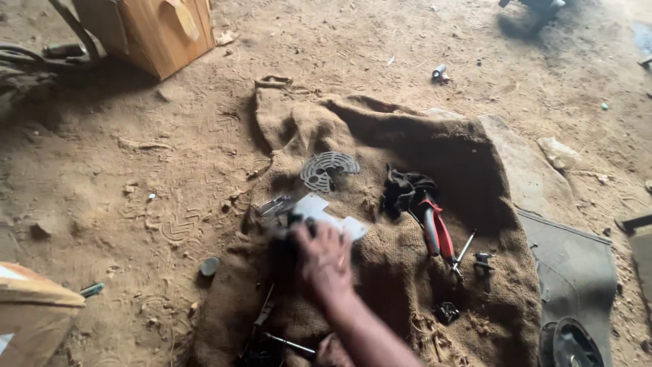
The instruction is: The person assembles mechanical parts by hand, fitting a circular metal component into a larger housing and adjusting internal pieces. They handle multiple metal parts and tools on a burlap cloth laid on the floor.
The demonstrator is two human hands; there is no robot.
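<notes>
1. One hand (pixel 324 261) reaches out over the brown burlap sack (pixel 380 285) spread on the dirt floor, blurred; which hand, can't tell.
2. Fingers curled down on a flat white irregular plate (pixel 319 212), mid-sack; grip unclear.
3. Just beyond: round slotted metal grille (pixel 328 168). To the side: red-handled pliers (pixel 438 231), w/ black cloth (pixel 402 190).

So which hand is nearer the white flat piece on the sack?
Right. The right hand rests on the white piece, blurred; the left hand is out of view.

Dirt-floor workshop: pliers (pixel 438 234) on burlap sack (pixel 407 136).
</notes>
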